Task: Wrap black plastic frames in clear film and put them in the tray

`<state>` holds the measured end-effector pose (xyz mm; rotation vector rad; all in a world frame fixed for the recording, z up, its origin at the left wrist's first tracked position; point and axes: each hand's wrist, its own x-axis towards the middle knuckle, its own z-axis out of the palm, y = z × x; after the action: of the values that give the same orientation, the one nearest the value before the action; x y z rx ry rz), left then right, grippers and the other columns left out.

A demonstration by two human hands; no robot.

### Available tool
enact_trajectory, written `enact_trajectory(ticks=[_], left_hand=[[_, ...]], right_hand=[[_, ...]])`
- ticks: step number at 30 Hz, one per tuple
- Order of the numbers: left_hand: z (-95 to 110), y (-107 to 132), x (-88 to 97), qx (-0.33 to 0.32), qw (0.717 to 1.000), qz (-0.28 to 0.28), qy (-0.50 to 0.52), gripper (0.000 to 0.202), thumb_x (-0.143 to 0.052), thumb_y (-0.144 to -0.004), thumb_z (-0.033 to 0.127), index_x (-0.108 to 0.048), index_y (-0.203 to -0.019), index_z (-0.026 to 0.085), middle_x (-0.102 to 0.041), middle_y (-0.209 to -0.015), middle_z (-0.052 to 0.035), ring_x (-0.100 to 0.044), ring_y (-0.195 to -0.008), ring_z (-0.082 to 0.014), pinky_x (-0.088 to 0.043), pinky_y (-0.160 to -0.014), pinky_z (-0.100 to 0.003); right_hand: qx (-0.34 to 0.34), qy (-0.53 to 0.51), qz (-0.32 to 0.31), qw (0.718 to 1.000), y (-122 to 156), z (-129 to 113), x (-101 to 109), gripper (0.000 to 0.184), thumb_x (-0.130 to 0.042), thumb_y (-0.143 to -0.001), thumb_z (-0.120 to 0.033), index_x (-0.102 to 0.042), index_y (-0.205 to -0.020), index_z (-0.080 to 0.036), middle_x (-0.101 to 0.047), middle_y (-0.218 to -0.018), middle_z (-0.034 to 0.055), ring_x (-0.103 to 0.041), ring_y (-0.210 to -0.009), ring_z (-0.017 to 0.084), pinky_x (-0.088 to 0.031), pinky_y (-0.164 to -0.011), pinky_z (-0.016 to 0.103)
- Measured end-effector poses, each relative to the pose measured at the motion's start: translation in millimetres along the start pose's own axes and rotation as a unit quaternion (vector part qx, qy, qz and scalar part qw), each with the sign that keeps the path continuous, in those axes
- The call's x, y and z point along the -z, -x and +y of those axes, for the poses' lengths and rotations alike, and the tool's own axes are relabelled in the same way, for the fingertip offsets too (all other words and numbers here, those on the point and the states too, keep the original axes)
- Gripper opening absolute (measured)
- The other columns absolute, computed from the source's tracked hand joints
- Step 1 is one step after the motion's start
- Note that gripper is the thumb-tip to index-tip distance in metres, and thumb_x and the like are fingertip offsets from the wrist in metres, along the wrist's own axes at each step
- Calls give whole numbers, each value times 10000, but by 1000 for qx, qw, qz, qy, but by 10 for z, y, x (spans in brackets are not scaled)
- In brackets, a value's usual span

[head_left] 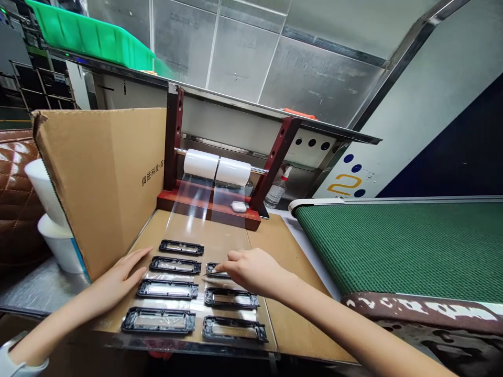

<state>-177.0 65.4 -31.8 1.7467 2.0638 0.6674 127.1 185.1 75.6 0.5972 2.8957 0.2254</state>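
Observation:
My right hand (251,269) is closed around a thin pointed tool (211,273), whose exact kind I cannot make out. Its tip points left, over the gap between two columns of black plastic frames. Partly under this hand lies the top frame (212,267) of the right column, with another frame (231,298) and a third (234,329) below it. My left hand (121,277) is open with fingers extended, beside the left column, near a black frame (167,289). Clear film (188,214) runs from two white rolls (201,163) down to the frames.
A dark red stand (209,209) carries the rolls; a white case (238,207) sits on its base. A cardboard panel (113,173) rises at left, beside more rolls (63,243). A green conveyor belt (404,246) runs at right. Behind the stand is a spray bottle (276,191).

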Motion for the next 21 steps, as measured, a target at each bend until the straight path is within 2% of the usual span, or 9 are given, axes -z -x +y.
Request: enact_trajectory(ticks=[4,8,12,17,21], left_hand=[[81,-196,-53,-27,999,13,-15,658,-239,-881,460,-365,-1391,65,-400,-1496,-154,-351,-1384,-253,-209,-1173,-455],[81,-319,-47,-35,999,3,-39,591,-292,-867,391,-446,-1351,89,-421,-1478,-154,-365,-1370,-258,-252,-1158,-458],[48,-330,-39,-36,998,2,-51,541,-317,-883,371,-465,-1342,126,-417,-1474,-134,-369,-1362,-257,-277,-1144,-471],[28,-343,-59,-39,997,-8,-60,543,-310,-882,341,-430,-1365,124,-395,-1484,-138,-354,-1369,-256,-266,-1146,-480],[36,-347,-56,-33,997,-14,-65,538,-316,-879,338,-431,-1367,143,-402,-1486,-122,-355,-1373,-244,-255,-1151,-468]], right_hand=[[-34,-52,54,997,-262,-63,-27,355,-401,-958,-265,-564,-1259,-359,-640,-910,23,-629,-742,154,-373,-543,247],[-11,-64,86,994,-676,-202,-127,362,-397,-958,-259,-556,-1274,-339,-643,-920,33,-640,-784,166,-421,-568,244],[14,-69,92,993,-994,-313,-186,349,-395,-958,-265,-568,-1252,-336,-645,-930,31,-649,-804,175,-461,-594,257],[32,-72,95,992,-1184,-369,-214,342,-372,-966,-276,-573,-1237,-330,-646,-947,31,-655,-822,176,-483,-612,265],[36,-71,86,993,-1183,-323,-219,331,-401,-957,-281,-587,-1226,-331,-648,-951,30,-659,-825,166,-481,-611,251]])
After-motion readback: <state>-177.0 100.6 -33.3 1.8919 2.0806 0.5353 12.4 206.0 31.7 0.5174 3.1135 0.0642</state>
